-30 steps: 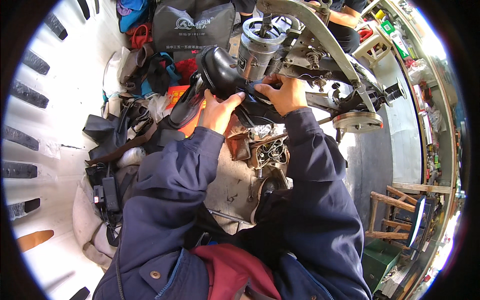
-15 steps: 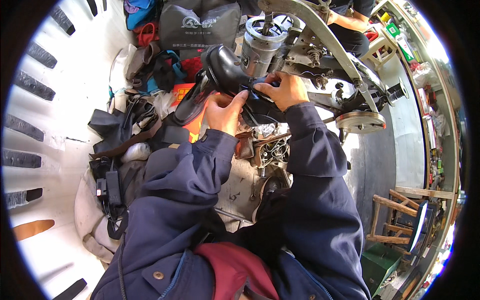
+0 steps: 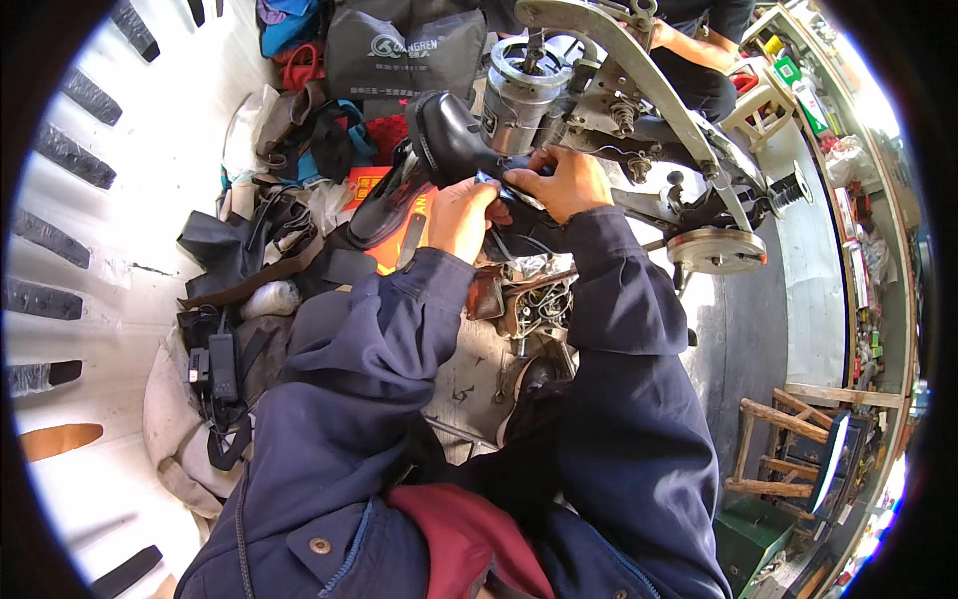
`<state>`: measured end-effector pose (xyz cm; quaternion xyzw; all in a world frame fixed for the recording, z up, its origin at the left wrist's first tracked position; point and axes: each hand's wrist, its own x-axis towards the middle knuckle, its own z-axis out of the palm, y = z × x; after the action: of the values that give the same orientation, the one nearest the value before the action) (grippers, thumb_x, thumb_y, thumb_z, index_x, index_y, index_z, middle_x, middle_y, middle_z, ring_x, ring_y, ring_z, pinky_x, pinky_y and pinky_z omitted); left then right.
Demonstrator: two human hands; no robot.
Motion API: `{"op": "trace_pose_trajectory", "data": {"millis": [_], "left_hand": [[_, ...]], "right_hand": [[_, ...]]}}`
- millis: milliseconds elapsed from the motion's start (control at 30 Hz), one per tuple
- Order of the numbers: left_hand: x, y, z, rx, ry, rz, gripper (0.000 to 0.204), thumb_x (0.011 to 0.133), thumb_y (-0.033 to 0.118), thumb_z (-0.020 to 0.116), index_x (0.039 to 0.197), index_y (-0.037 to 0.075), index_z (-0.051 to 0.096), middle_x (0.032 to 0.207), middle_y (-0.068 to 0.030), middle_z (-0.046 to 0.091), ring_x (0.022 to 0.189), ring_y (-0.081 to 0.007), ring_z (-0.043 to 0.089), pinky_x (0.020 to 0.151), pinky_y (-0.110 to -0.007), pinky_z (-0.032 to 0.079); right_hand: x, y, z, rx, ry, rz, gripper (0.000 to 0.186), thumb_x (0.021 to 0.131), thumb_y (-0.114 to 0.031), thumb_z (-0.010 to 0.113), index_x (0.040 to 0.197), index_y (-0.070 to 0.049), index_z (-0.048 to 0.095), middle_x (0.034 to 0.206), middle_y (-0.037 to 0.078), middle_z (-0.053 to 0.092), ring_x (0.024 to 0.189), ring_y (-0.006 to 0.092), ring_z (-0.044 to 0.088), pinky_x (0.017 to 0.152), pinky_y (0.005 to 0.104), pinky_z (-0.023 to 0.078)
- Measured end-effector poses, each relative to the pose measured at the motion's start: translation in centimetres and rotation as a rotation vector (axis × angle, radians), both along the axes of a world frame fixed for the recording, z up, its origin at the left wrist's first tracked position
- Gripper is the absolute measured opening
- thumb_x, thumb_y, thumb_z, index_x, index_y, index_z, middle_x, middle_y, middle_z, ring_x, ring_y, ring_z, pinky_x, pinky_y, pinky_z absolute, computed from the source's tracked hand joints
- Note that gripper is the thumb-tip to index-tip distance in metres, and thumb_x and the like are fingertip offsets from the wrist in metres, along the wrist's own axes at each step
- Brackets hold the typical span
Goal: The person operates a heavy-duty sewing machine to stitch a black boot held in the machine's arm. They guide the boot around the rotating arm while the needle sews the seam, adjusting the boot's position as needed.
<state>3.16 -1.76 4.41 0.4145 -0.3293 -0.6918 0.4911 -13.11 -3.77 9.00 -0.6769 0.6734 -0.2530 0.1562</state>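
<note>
A black leather boot (image 3: 461,140) lies under the round metal head of a hand-cranked shoe-stitching machine (image 3: 519,112). My left hand (image 3: 461,222) is closed, its thumb and fingers pinching the boot's upper just below the machine head. My right hand (image 3: 571,186) grips the same upper from the other side, thumb on top and fingers curled behind. The thumbs are close together, with a small bluish-white glint between them. The needle's tip is hidden. Left of my left hand is another dark shoe (image 3: 384,205), partly covered.
The machine's curved arm and handwheel (image 3: 717,250) reach out to the right. A dark bag (image 3: 404,55) and piled leather scraps (image 3: 225,250) lie left. A wooden stool (image 3: 788,449) stands at right by a crowded shelf (image 3: 868,250). Another person's arm (image 3: 699,48) shows at the top.
My left hand has shifted slightly right and turned, its fingers curling in closer to my right thumb. My right hand stays almost in place on the boot.
</note>
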Motion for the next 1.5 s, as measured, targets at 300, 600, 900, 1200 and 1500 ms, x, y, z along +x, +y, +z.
{"op": "trace_pose_trajectory", "data": {"millis": [300,600,900,1200,1500], "left_hand": [[0.2,0.5,-0.4,-0.174,-0.266,0.067,0.024,0.092,0.021,0.061,0.084,-0.001,0.065,0.069,0.0030,0.058,0.067,-0.0049,0.050,0.063,-0.022,0.040],[0.0,1.8,0.5,-0.306,-0.473,0.248,0.021,0.090,0.019,0.064,0.082,-0.001,0.064,0.070,0.0040,0.057,0.068,-0.0037,0.046,0.062,-0.022,0.038],[-0.1,0.0,-1.5,-0.257,-0.157,0.170,0.022,0.089,0.020,0.065,0.079,0.001,0.061,0.073,0.0076,0.054,0.069,-0.0024,0.044,0.063,-0.021,0.036],[0.2,0.6,-0.4,-0.170,-0.224,0.168,0.023,0.086,0.022,0.065,0.068,0.010,0.059,0.064,0.0090,0.046,0.052,-0.0016,0.036,0.047,-0.022,0.025],[-0.6,0.5,-1.2,-0.176,-0.262,0.158,0.017,0.091,0.021,0.060,0.078,0.011,0.059,0.067,0.0080,0.047,0.055,-0.0030,0.036,0.050,-0.022,0.026]], "right_hand": [[0.6,0.2,1.1,0.081,0.023,-0.025,0.052,0.066,-0.054,0.078,0.083,-0.006,0.070,0.077,0.012,0.068,0.072,0.0265,0.065,0.069,0.0367,0.050],[1.5,0.6,1.3,0.045,0.154,-0.067,0.058,0.068,-0.050,0.074,0.102,-0.004,0.072,0.093,0.019,0.071,0.090,0.0315,0.069,0.082,0.0380,0.052],[1.1,0.8,-0.9,-0.086,0.128,-0.078,0.061,0.070,-0.053,0.071,0.108,-0.006,0.070,0.104,0.017,0.069,0.102,0.0316,0.065,0.096,0.0444,0.043],[1.3,0.6,0.1,0.063,0.151,-0.102,0.060,0.069,-0.054,0.071,0.109,-0.008,0.070,0.103,0.016,0.070,0.100,0.0308,0.066,0.095,0.0435,0.044],[1.0,0.7,0.1,0.046,0.093,-0.054,0.058,0.073,-0.051,0.072,0.111,-0.007,0.069,0.104,0.016,0.070,0.101,0.0312,0.066,0.093,0.0423,0.045]]}}
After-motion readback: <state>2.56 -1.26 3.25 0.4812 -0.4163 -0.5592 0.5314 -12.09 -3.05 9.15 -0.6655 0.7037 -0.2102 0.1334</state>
